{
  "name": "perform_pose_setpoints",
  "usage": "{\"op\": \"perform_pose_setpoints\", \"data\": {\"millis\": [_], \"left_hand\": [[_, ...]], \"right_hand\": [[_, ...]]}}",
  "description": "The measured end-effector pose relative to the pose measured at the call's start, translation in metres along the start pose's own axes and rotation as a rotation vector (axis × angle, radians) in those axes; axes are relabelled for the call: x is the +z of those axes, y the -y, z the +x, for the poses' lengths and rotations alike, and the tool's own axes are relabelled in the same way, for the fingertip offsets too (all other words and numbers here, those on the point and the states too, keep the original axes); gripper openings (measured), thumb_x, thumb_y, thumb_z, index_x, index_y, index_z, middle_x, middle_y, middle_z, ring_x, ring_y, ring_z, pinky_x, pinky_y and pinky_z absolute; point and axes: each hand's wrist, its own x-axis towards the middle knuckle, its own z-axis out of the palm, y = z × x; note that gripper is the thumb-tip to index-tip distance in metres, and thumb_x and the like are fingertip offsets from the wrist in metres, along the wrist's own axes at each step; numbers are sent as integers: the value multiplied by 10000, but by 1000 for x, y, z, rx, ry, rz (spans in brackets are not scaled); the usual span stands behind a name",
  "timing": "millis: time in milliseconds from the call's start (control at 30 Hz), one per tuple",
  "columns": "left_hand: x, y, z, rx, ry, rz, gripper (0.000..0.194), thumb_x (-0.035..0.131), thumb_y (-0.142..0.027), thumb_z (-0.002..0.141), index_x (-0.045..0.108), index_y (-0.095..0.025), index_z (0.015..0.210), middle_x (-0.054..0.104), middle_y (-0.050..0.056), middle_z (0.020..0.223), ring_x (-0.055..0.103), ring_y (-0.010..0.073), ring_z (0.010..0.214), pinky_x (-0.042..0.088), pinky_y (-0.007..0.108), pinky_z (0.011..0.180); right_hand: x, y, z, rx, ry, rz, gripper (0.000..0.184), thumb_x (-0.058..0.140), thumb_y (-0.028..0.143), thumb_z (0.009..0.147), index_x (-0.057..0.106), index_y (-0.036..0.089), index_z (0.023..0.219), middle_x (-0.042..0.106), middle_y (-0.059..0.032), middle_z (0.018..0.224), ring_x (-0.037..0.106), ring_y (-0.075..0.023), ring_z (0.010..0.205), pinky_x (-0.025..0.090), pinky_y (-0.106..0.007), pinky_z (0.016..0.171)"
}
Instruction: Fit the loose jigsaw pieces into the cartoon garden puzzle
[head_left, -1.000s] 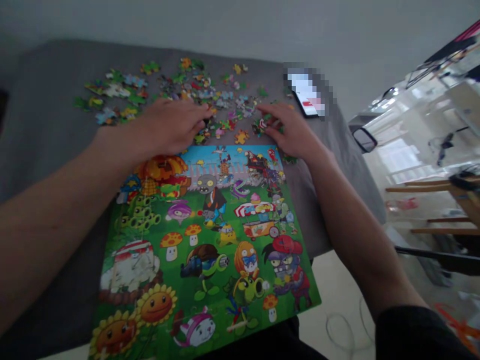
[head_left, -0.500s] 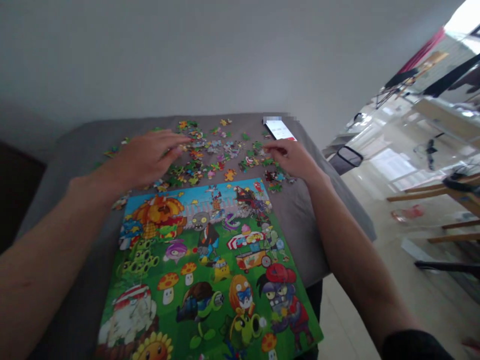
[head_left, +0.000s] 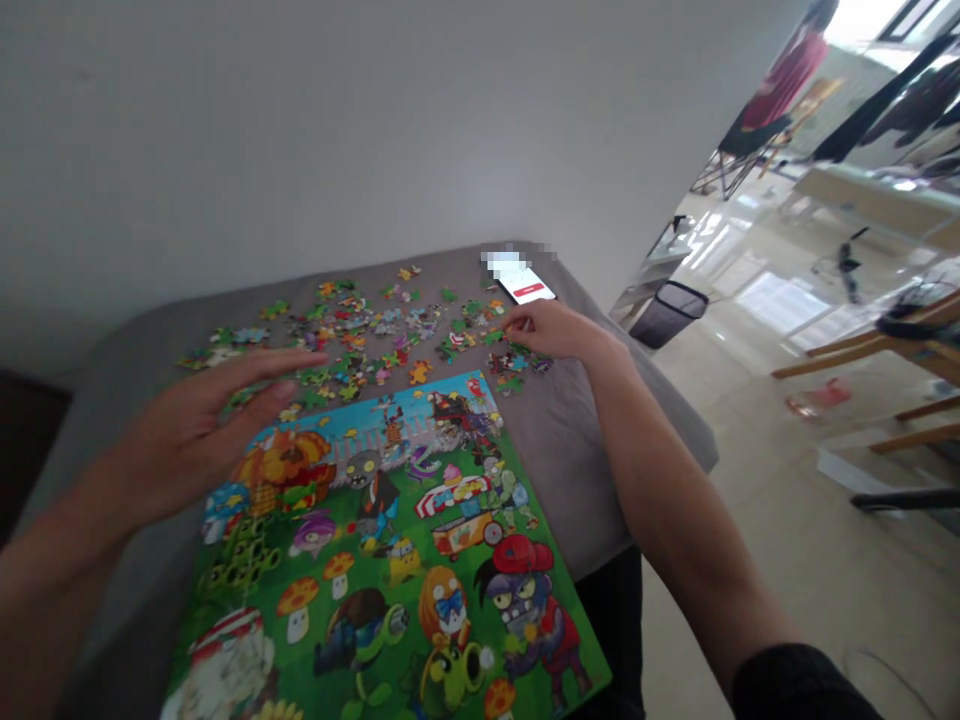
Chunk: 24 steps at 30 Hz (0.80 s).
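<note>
My left hand (head_left: 217,410) hovers over the upper left corner of a colourful cartoon picture board (head_left: 390,560), its fingers stretched out and thumb apart, with nothing in it. Beyond the board lie many loose jigsaw puzzle pieces (head_left: 390,322) in a scattered heap. At the right end of the heap, my right hand (head_left: 551,328) has its thumb and fingertips pinched together low over the pieces. Whatever is between those fingertips is too small to make out. A lone orange piece (head_left: 420,372) lies just past the board's far edge.
A phone (head_left: 525,280) with a lit screen lies beyond my right hand. Grey cloth (head_left: 555,470) covers the table, which stands against a pale wall (head_left: 337,130). On the floor to the right are a dark bin (head_left: 667,312) and wooden furniture legs (head_left: 840,350).
My left hand has drawn back from the pieces toward the board's left corner. My right hand stays at the heap's right end, fingers still pinched. The camera view has shifted.
</note>
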Motion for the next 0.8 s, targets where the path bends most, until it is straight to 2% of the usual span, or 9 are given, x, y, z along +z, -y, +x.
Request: {"op": "perform_pose_setpoints", "data": {"millis": [100, 200, 333, 467, 533, 700, 800], "left_hand": [[8, 10, -19, -41, 21, -21, 380, 472, -501, 985, 523, -782, 1236, 650, -297, 1333, 649, 238, 1247, 491, 446, 1104], [17, 29, -29, -114, 46, -27, 376, 487, -511, 973, 532, -799, 1210, 663, -312, 1297, 662, 249, 1219, 494, 477, 1102], [18, 44, -35, -177, -15, -2, 360, 469, -533, 982, 538, -795, 1218, 664, -326, 1289, 669, 257, 1198, 511, 489, 1077], [21, 44, -40, -108, -44, 11, 416, 472, -446, 1002, 535, -757, 1270, 680, -279, 1303, 668, 229, 1199, 501, 463, 1105], [25, 46, -41, -22, -22, 29, 414, 469, -420, 1004, 563, -696, 1298, 693, -230, 1315, 657, 226, 1213, 481, 461, 1130], [33, 60, -42, 71, -14, 74, 362, 453, -470, 989, 728, -340, 1186, 757, 19, 1224, 676, 277, 1173, 514, 505, 1081], [33, 65, -44, 77, -22, 65, 361, 465, -469, 996, 722, -285, 1171, 759, 53, 1197, 695, 281, 1129, 536, 509, 1039]], "right_hand": [[-2, 5, -2, -20, 56, -10, 190, 648, 210, 865, 788, 176, 987, 767, -62, 843, 677, -194, 737, 511, -320, 701], [-3, 8, -4, -31, 92, -18, 167, 685, 249, 854, 778, 180, 974, 768, -59, 851, 670, -191, 732, 510, -320, 703], [-1, 9, -5, -55, 140, -21, 159, 730, 253, 822, 768, 186, 961, 775, -58, 908, 669, -191, 766, 506, -314, 718], [1, 10, -6, -28, 167, -30, 203, 761, 246, 798, 759, 188, 993, 767, -52, 886, 664, -190, 755, 507, -307, 705], [1, 11, -7, -5, 174, -40, 248, 763, 231, 793, 753, 183, 1035, 759, -51, 870, 662, -189, 741, 509, -305, 695], [3, 14, -7, -19, 229, -80, 311, 736, 218, 816, 738, 182, 1124, 759, -57, 908, 678, -206, 786, 524, -320, 743], [7, 15, -4, -47, 163, -103, 354, 700, 173, 831, 720, 175, 1184, 761, -93, 1052, 695, -238, 909, 536, -351, 835]]}}
